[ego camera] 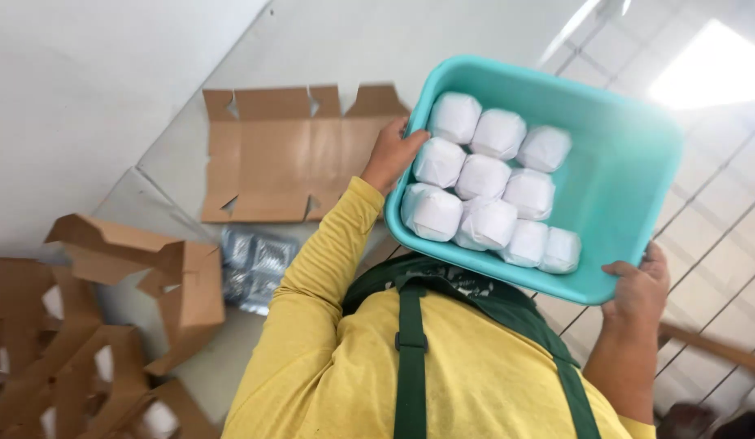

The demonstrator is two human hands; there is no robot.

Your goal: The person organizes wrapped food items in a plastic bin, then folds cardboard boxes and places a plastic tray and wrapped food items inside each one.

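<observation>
Both hands grip tub, fingertips hidden.

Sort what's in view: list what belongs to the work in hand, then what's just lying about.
In hand:
- teal tub, tilted, held at both ends
- white wrapped bundles packed inside it
- left hand on the tub's rim
- right hand on its near corner

Lying about:
- flattened cardboard box
- folded cardboard pieces
- silvery foil packs
</observation>
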